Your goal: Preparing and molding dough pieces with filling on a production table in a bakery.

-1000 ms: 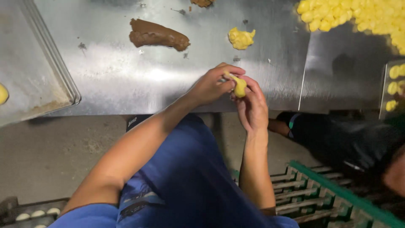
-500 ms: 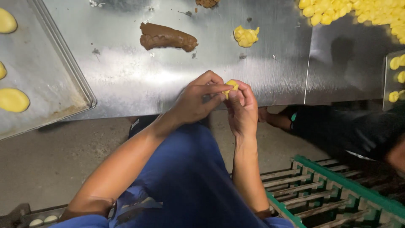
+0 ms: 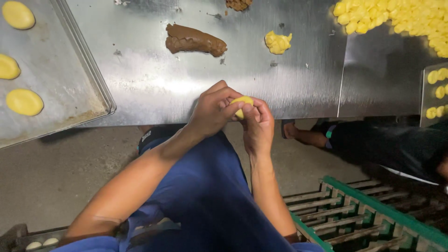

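Both hands meet at the front edge of a steel table. My left hand and my right hand pinch one small yellow dough piece between their fingertips. On the table beyond them lies a brown log of filling. To its right sits a small yellow dough lump. A heap of several yellow dough pieces fills the far right corner.
A metal baking tray at left holds three flattened yellow rounds. Another tray with yellow pieces is at the right edge. A person in dark clothing sits at right. A green slatted crate stands on the floor.
The view has shifted so more of the left tray shows. Both hands have closed tighter around the dough piece and moved slightly up toward the table edge.
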